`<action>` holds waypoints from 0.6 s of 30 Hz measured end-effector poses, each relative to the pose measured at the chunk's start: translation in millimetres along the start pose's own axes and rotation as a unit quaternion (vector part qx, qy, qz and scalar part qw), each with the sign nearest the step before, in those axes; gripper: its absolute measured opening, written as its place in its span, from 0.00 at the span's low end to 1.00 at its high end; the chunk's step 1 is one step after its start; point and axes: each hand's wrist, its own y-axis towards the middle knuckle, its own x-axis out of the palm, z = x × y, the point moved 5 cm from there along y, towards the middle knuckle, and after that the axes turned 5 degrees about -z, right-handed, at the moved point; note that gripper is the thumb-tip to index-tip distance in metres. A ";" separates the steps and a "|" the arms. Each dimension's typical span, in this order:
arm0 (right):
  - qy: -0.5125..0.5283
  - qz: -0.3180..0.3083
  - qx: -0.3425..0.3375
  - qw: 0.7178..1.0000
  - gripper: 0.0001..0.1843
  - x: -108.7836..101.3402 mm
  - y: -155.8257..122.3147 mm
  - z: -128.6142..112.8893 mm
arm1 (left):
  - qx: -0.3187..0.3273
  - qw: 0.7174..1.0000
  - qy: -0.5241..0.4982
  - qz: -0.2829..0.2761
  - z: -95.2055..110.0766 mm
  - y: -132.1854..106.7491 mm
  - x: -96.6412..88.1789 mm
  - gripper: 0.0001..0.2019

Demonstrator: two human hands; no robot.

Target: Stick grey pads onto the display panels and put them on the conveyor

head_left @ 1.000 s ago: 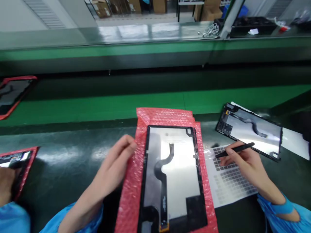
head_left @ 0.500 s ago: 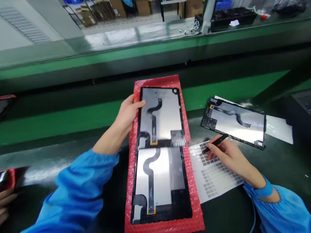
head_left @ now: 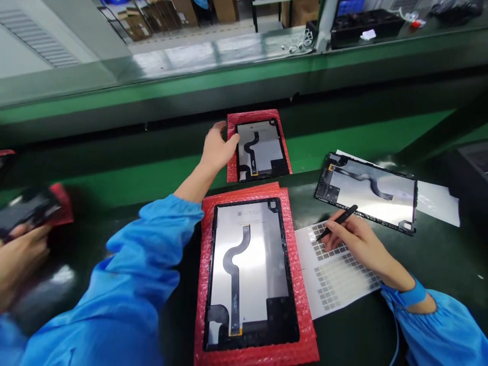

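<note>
My left hand (head_left: 218,148) is stretched forward with thumb and fingers apart. Its thumb lies at the left edge of the farther tablet screen panel (head_left: 267,147), which rests on red bubble wrap (head_left: 232,173). A nearer screen panel (head_left: 259,264), with a curved dark ribbon cable (head_left: 235,284), lies on more red bubble wrap (head_left: 303,305) in front of me. Pinched in my right hand (head_left: 358,239) are black tweezers (head_left: 345,216). Their tip points down at a white sheet of small grey square stickers (head_left: 310,274); contact is unclear.
A third screen panel (head_left: 381,188) lies at an angle on the right, partly over white paper (head_left: 438,201). At the left, another person's hand (head_left: 25,259) holds a blurred dark device (head_left: 30,208). A raised green ledge (head_left: 171,84) runs across the back.
My left hand has moved forward, carrying the upper panel and its red wrap off the nearer panel. My right hand has hardly moved. At the left, the co-worker's hand and device have come further into view.
</note>
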 end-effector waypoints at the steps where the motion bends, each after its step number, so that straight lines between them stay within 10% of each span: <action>1: 0.016 0.003 -0.001 1.000 0.26 -0.3 -0.8 -0.5 | 0.003 1.000 0.004 0.007 2.4 -16.0 -2.9 0.15; 10: 0.109 0.034 -0.079 0.990 0.16 36.2 -12.6 -18.9 | 0.259 0.948 0.107 -0.150 69.8 -242.3 47.8 0.13; 18: 0.108 0.045 -0.099 0.988 0.12 70.2 -6.6 -18.3 | 0.238 0.925 0.219 -0.200 66.7 -252.3 62.9 0.34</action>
